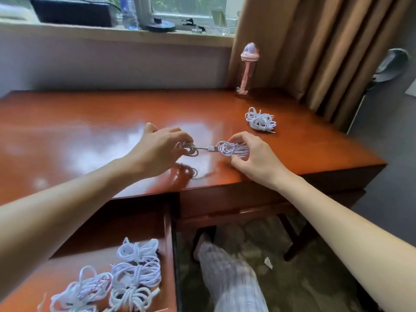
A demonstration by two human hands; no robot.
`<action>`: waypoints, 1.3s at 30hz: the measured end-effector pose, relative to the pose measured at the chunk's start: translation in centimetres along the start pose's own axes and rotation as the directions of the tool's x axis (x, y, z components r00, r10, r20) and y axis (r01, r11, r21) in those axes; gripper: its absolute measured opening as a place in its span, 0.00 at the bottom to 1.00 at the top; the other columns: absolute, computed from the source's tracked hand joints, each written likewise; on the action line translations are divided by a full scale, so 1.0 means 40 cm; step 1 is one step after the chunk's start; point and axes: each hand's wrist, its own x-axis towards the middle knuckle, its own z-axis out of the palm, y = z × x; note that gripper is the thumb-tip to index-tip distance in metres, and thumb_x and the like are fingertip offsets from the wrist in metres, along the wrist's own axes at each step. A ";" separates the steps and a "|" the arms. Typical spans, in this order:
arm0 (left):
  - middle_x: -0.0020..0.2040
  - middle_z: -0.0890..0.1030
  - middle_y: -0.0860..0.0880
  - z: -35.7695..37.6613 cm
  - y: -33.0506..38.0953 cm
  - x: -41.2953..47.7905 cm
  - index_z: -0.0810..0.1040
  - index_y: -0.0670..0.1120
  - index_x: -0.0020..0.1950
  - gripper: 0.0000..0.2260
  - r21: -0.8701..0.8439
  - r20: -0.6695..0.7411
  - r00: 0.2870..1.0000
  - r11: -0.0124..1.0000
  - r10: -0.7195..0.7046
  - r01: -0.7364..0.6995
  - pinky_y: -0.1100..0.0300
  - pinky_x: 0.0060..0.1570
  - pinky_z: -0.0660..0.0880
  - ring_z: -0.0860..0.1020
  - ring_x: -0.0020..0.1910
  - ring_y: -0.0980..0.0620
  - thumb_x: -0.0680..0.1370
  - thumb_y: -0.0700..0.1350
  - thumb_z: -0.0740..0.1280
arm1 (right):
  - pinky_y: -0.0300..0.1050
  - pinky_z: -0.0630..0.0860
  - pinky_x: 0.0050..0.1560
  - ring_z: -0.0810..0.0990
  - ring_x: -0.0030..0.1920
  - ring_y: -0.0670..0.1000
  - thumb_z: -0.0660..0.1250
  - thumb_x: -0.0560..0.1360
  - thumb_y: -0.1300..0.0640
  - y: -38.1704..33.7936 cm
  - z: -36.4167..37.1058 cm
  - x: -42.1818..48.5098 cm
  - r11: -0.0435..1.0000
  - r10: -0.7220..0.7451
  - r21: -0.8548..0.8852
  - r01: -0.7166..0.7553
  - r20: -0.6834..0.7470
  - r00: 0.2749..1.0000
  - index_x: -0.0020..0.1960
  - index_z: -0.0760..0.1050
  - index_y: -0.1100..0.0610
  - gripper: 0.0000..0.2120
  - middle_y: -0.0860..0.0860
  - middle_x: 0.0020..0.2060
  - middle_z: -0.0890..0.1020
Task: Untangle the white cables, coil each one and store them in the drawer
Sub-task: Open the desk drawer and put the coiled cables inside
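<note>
Left hand (164, 149): a small coil (191, 150) of white cable is being pinched in the curled fingers, just above the desk top.
Right hand (254, 158): a larger bundle (234, 149) of white cable is being gripped between the thumb and curled fingers, at about the same height.
Hands, relation: they are being held apart, each clamped on its own bunch, and are being joined only by a short straight run of cable with a white plug (212, 148) on it.
Desk (90, 131): a glossy red-brown top. The left hand and its coil are being mirrored in it (as a faint reflection below that hand).
Third bundle (260, 120): white cable is lying loose on the desk beyond the right hand, well apart from both hands and nearer the far right corner.
Drawer (167, 244): it is being left open below the desk's front edge, under the left forearm.
Stored coils (135, 269): several white bunches are lying side by side in the drawer, some touching. The exact count cannot be told, as the frame edge is cutting them off.
Pink bottle (248, 68): it is standing upright at the desk's far right corner, beside the curtain (315, 52).
Windowsill (112, 34): a clear bottle and dark objects are being kept there, too blurred to identify.
Trouser leg (234, 278): light fabric is showing beside the drawer.
</note>
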 end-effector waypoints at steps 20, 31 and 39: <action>0.49 0.82 0.61 -0.344 -0.076 -0.658 0.82 0.56 0.57 0.09 0.046 0.215 0.934 0.958 -0.286 0.283 0.51 0.49 0.74 0.79 0.44 0.60 0.78 0.50 0.72 | 0.25 0.65 0.57 0.74 0.57 0.41 0.72 0.73 0.62 -0.454 0.271 -0.119 0.929 -0.334 0.245 0.276 0.239 0.912 0.66 0.77 0.53 0.22 0.40 0.54 0.80; 0.45 0.79 0.63 -0.282 -0.093 -0.719 0.79 0.61 0.54 0.08 -0.026 0.284 0.840 0.872 -0.462 0.488 0.52 0.46 0.77 0.76 0.44 0.61 0.76 0.56 0.72 | 0.47 0.76 0.62 0.79 0.58 0.43 0.71 0.74 0.56 -0.507 0.335 -0.161 0.942 -0.331 0.172 0.289 0.319 0.888 0.64 0.78 0.49 0.19 0.43 0.57 0.83; 0.50 0.77 0.64 -0.209 -0.072 -0.645 0.78 0.60 0.60 0.11 0.004 0.323 0.842 0.890 -0.432 0.455 0.57 0.44 0.70 0.74 0.46 0.59 0.78 0.55 0.70 | 0.49 0.74 0.65 0.77 0.61 0.44 0.70 0.76 0.54 -0.470 0.329 -0.188 0.953 -0.301 0.117 0.278 0.304 0.904 0.66 0.76 0.48 0.19 0.42 0.60 0.82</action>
